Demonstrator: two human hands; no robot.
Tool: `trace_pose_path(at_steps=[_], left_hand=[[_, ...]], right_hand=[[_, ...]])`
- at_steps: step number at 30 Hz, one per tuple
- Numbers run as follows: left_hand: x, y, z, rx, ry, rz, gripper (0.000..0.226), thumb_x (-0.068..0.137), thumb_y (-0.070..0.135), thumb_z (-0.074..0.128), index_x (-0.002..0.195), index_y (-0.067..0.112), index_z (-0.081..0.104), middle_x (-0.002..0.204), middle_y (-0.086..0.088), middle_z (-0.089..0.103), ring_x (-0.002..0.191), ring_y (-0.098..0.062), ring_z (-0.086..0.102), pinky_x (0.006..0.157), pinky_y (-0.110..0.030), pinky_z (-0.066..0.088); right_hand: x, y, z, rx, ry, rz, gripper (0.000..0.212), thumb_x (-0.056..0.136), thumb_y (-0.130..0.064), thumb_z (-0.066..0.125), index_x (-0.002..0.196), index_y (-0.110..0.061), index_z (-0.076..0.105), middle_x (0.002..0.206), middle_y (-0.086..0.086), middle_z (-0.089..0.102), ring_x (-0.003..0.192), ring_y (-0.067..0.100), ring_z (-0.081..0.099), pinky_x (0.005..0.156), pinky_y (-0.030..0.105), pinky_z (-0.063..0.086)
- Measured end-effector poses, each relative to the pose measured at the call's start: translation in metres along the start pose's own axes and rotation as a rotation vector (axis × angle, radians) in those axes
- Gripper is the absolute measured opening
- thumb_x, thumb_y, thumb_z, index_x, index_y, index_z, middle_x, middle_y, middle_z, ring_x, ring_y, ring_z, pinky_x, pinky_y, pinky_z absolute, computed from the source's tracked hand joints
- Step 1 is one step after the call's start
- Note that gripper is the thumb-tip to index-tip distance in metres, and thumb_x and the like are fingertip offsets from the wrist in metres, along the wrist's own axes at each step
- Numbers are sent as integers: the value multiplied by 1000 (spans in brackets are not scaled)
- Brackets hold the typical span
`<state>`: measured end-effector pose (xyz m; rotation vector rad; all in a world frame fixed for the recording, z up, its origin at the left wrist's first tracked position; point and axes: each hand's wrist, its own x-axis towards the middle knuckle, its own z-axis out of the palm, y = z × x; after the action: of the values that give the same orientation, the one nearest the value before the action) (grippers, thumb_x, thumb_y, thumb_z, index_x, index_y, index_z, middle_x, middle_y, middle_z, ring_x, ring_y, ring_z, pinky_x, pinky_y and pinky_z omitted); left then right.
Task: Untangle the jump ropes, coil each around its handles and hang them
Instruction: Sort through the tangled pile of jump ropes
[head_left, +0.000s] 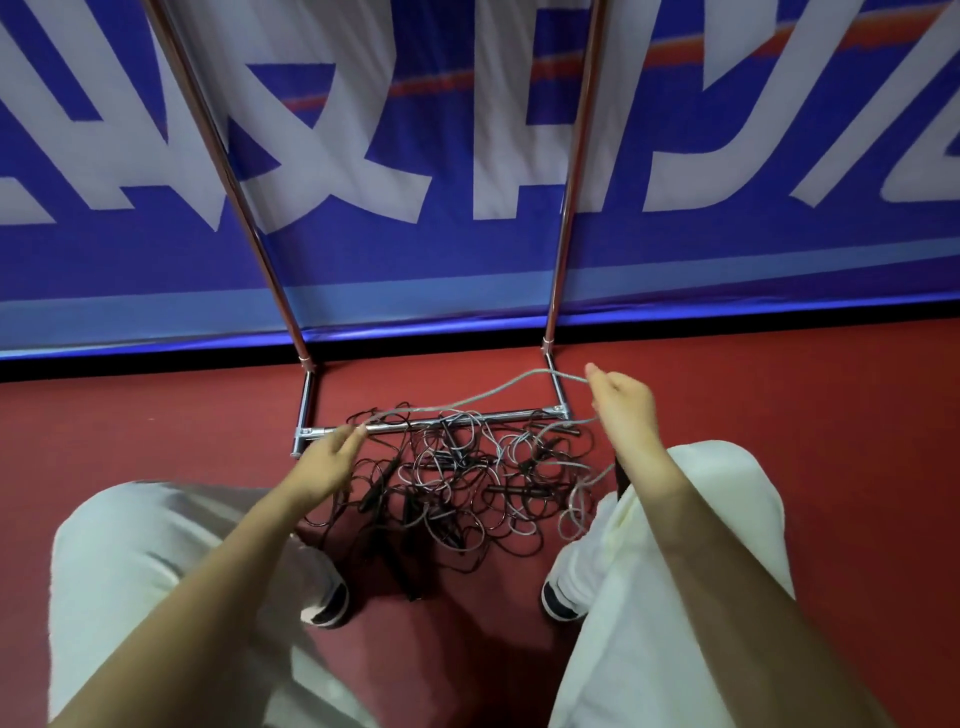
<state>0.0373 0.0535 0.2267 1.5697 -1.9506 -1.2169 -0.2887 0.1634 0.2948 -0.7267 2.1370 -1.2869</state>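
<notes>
1. Nearest, at 6 o'clock between the person's shoes, lies the tangle of jump ropes (457, 483) on the red floor (156, 415): thin black and grey cords, limp and light by the look of them, with slim black handles buried among the loops.
2. At 9 o'clock of the pile, the left hand (324, 460) pinches a grey rope (498, 389) at its fingertips.
3. At 2 o'clock, the right hand (621, 410) holds the same strand raised, fingers curled round it; the span between the hands arcs clear of the heap.
4. Such smooth cord likely slips and snags; the stiff handles look the surer hold.
5. Farthest, at 12 o'clock, the metal rack (431, 425) stands before a blue banner (727, 249).
</notes>
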Motion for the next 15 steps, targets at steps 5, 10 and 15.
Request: trace_pose_path(at_steps=[5,10,15], left_hand=[[-11,41,-10,-211,105,245,30,104,25,38,79,14,49,65,8,42,59,-7,37,58,-28,34],[-30,73,10,-47,-78,434,25,100,32,41,85,19,57,69,12,49,65,-2,44,65,-19,38],[-20,77,23,-98,-88,391,25,104,25,46,82,14,54,65,16,47,63,-3,41,63,-22,37]], right_hand=[[-14,-4,13,-236,-120,-115,29,92,-28,58,120,-23,55,86,-12,63,87,14,59,78,29,43],[-43,-22,45,-91,-585,-189,37,99,-35,50,136,-36,46,109,-18,63,84,1,61,73,15,46],[-52,-23,66,75,-746,-91,30,101,-32,49,74,-21,55,53,-12,45,47,6,31,42,17,23]])
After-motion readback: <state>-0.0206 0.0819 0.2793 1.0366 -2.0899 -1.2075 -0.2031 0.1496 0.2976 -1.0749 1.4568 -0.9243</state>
